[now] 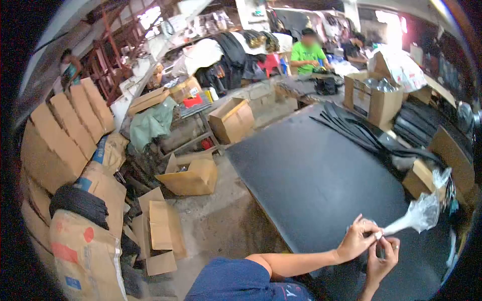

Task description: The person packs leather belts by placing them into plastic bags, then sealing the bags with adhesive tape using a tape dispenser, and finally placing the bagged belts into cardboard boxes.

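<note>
Head view: worn camera looks down over a black table (311, 180), both hands low right.
Left hand (357, 240): fingers pinched on the neck of a clear plastic bag (419, 214) – closed on it.
Right hand (382, 258): fingertips meet the left at the same neck, closed around a small pale piece there; what it is, too small to tell.
Bag position: held just over the table's near right part, body trailing right.
Step in hand: looks like working the bag's neck – opening or closing, cannot tell which.
Next move needs: a steady two-handed pinch, bag kept clear of the table.
Mid: small cardboard box (422, 178) right; black strips (351, 128) fanned beyond.
Far: big open carton (371, 98); person in green shirt (307, 52) at another bench.
</note>
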Demonstrator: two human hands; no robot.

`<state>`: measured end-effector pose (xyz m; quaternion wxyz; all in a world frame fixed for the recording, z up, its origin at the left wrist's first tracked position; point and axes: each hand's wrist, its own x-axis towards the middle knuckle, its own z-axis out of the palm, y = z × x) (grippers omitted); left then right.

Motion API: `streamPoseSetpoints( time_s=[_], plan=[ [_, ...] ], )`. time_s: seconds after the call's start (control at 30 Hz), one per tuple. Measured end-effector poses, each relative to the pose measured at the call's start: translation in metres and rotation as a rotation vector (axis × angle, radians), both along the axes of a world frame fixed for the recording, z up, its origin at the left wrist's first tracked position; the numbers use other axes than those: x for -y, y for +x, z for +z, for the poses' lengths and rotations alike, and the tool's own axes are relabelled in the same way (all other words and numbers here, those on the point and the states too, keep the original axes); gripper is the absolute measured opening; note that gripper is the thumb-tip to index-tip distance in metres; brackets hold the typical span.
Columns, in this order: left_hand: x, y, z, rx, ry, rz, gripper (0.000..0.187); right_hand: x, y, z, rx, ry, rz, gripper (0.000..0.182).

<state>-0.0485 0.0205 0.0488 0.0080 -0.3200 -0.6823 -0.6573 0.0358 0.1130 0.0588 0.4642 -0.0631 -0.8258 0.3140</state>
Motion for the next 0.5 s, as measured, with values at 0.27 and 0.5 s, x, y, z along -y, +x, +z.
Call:
streamPoseSetpoints(
  time_s=[0.27,0.5],
  plan=[
    [0.001,-0.013,0.015,0.172,0.098,-0.109,0.012,0.01,-0.017,0.006,-0.09,0.075,-0.169,0.028],
    [0.015,-0.03,0.031,0.131,-0.151,-0.291,0.011,0.012,-0.019,0.002,-0.139,0.098,-0.18,0.024]
  ],
)
